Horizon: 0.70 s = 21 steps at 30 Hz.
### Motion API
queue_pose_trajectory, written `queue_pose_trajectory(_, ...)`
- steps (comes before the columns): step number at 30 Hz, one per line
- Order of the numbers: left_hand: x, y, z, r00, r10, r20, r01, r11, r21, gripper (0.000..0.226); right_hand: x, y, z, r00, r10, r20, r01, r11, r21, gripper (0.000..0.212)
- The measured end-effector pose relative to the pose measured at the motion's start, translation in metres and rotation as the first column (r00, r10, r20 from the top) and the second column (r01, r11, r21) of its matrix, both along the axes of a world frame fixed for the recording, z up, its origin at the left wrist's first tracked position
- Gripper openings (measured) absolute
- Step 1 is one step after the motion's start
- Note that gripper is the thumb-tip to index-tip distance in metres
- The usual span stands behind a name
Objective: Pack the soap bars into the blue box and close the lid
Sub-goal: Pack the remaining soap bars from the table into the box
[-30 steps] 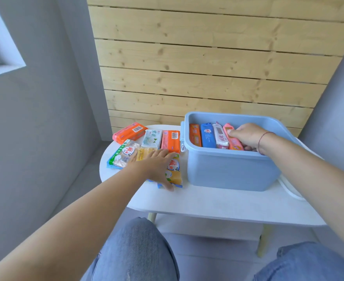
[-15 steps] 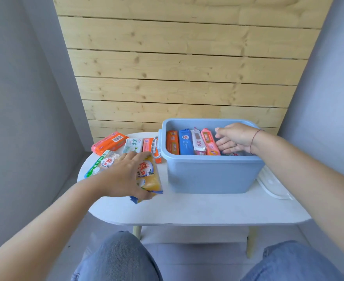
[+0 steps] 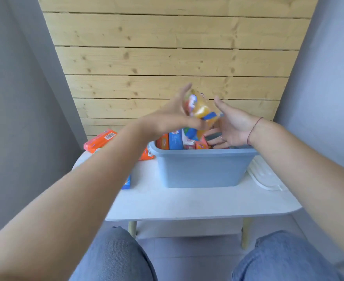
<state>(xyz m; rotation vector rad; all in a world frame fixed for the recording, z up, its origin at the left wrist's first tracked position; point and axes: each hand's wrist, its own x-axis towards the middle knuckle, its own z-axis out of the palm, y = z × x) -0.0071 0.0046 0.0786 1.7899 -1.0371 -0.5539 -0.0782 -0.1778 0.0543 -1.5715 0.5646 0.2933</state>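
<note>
The left hand (image 3: pixel 173 116) grips the yellow soap (image 3: pixel 199 107), tilted, right above the blue box (image 3: pixel 203 169), with the open right hand (image 3: pixel 231 126) beside it.

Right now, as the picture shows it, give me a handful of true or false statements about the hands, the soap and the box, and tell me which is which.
1. The left hand holds a yellow soap pack above the blue box. True.
2. The right hand grips the pack as well. False: it is open beside the pack, palm toward it.
3. The white lid is on the box. False: it lies on the table, to the right of the box.
4. Soap bars stand in the box. True.
5. An orange soap bar lies on the table outside the box. True.
</note>
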Motion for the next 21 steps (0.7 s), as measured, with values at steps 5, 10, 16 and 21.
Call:
queue_pose_trajectory(5, -0.014, -0.066, -0.023, 0.992, 0.023, 0.120, -0.039, 0.990, 0.132, 0.128, -0.008, -0.015, 0.000, 0.996, -0.075, 0.043, 0.062, 0.967, 0.247, 0.069)
queue_pose_trajectory(10, -0.006, -0.071, -0.054, 0.978, -0.035, 0.204, -0.054, 0.907, 0.417, 0.110, -0.001, -0.023, -0.021, 0.982, -0.187, 0.033, 0.176, 0.961, 0.212, 0.038)
queue_pose_trajectory(16, 0.011, -0.060, -0.051, 0.930, -0.124, 0.347, -0.108, 0.810, 0.576, 0.095, 0.017, -0.005, -0.034, 0.981, -0.173, -0.085, 0.165, 0.982, -0.092, 0.035)
queue_pose_trajectory(21, 0.020, -0.036, -0.051, 0.975, -0.030, 0.221, -0.056, 0.927, 0.371, 0.089, 0.023, 0.001, -0.033, 0.976, -0.089, -0.197, -0.062, 0.757, -0.650, 0.048)
